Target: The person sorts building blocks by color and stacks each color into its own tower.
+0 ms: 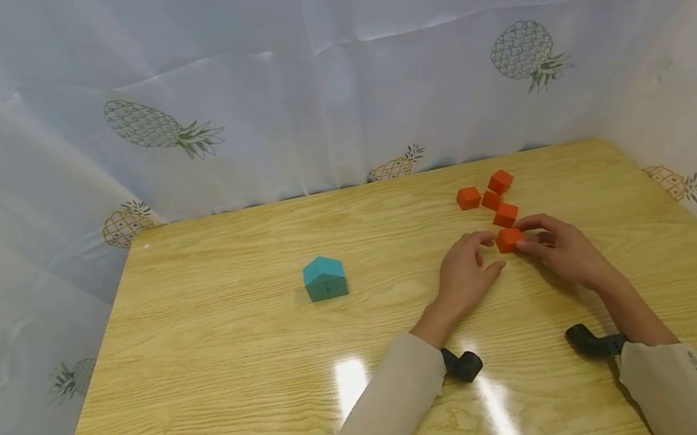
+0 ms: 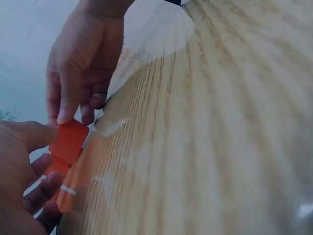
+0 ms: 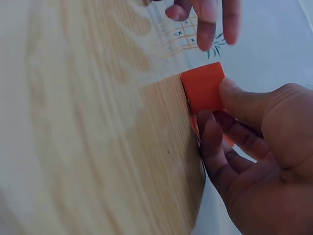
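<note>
My right hand (image 1: 562,252) pinches an orange block (image 1: 509,240) on the wooden table, with the thumb against its near side. In the right wrist view the thumb presses one edge of that block (image 3: 203,88), while curled fingers (image 3: 212,139) lie below it. On the block's left side is my left hand (image 1: 463,275), fingers bent and thumb spread apart. The right wrist view shows a gap between the left fingers and the block. Just behind the pinched block sits another orange block (image 1: 505,215). Farther back, several more orange blocks lie close together, including one on the left (image 1: 469,198).
A teal house-shaped piece (image 1: 325,278) with visible seams stands left of the hands. The wooden table (image 1: 212,391) reaches back to a pale curtain (image 1: 314,86) printed with pineapples. Black wrist mounts (image 1: 464,366) stick out from both sleeves.
</note>
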A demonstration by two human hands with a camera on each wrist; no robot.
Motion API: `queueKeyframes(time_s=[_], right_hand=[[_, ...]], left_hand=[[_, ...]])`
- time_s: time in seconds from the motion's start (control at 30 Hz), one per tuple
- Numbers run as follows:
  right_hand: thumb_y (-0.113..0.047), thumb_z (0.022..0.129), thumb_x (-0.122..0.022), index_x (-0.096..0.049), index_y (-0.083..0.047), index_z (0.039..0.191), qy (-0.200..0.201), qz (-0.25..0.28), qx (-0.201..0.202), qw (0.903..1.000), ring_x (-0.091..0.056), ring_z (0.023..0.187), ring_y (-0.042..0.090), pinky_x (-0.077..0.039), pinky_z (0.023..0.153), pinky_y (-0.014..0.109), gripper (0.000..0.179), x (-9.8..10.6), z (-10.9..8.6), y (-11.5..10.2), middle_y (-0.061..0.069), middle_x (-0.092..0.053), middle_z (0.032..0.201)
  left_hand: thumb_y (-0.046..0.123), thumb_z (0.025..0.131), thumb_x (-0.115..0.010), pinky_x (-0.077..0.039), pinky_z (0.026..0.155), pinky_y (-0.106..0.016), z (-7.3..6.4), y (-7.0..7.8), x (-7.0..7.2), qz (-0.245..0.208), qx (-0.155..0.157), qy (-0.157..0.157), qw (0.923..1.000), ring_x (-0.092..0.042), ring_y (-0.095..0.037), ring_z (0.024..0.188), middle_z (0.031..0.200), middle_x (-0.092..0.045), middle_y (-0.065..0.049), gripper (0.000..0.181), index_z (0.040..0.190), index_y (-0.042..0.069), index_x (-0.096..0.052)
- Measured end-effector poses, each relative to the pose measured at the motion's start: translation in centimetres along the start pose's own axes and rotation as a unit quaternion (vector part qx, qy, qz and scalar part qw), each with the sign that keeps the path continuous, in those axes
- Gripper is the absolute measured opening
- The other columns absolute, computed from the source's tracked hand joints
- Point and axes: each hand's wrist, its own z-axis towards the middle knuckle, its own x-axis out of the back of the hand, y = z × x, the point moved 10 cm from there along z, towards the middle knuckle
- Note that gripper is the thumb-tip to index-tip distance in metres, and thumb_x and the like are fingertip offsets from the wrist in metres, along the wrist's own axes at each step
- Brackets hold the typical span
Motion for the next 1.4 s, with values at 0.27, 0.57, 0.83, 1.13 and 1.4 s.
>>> queueKeyframes(time_s=[0.27,0.57,0.83,1.13,1.4], right_hand=[[-0.018,0.097,-0.058,-0.053,-0.004,0.127,-0.027,0.046,0.011,0.9985,-0.059,0.097,0.002,-0.050,0.071,0.021,0.034,-1.1,0.4,-1.4,0.018,-0.055,0.125],[-0.008,0.095,-0.059,-0.053,0.001,0.126,-0.032,0.064,0.047,0.9963,-0.062,0.091,0.004,-0.051,0.071,0.022,0.033,-2.0,0.4,-3.9,0.019,-0.057,0.121],[-0.011,0.095,-0.061,-0.053,-0.001,0.126,-0.036,0.074,0.054,0.9951,-0.065,0.091,0.019,-0.051,0.072,0.023,0.034,-3.0,0.5,-5.4,0.017,-0.058,0.118],[-0.010,0.094,-0.061,-0.055,-0.002,0.125,-0.047,0.095,0.069,0.9920,-0.065,0.088,0.026,-0.052,0.071,0.026,0.032,-4.6,1.1,-7.1,0.015,-0.058,0.117],[-0.011,0.094,-0.061,-0.054,-0.001,0.125,-0.063,0.127,0.069,0.9875,-0.065,0.089,0.030,-0.054,0.071,0.033,0.033,-6.2,1.8,-8.1,0.016,-0.057,0.119]], left_hand=[[0.021,0.087,-0.072,-0.034,0.062,-0.013,0.4,-0.3,0.7,0.008,0.023,0.019,0.9995,-0.045,-0.005,0.074,0.106,-0.059,0.002,0.040,0.125,0.016,-0.062],[0.023,0.086,-0.075,-0.034,0.064,-0.010,-0.1,-0.8,2.5,-0.010,0.024,0.055,0.9982,-0.047,-0.004,0.073,0.106,-0.065,0.004,0.036,0.119,0.014,-0.066],[0.021,0.085,-0.075,-0.035,0.058,-0.014,-1.1,-1.7,4.2,-0.063,0.034,0.068,0.9951,-0.045,-0.005,0.066,0.102,-0.066,0.003,0.034,0.117,0.013,-0.068],[0.017,0.084,-0.076,-0.036,0.054,-0.017,-2.7,-2.6,6.5,-0.095,0.052,0.084,0.9905,-0.044,-0.005,0.063,0.102,-0.065,0.002,0.033,0.116,0.011,-0.068],[0.016,0.084,-0.076,-0.037,0.052,-0.019,-3.6,-3.4,8.1,-0.121,0.060,0.094,0.9864,-0.044,-0.006,0.061,0.101,-0.064,0.000,0.034,0.115,0.008,-0.068]])
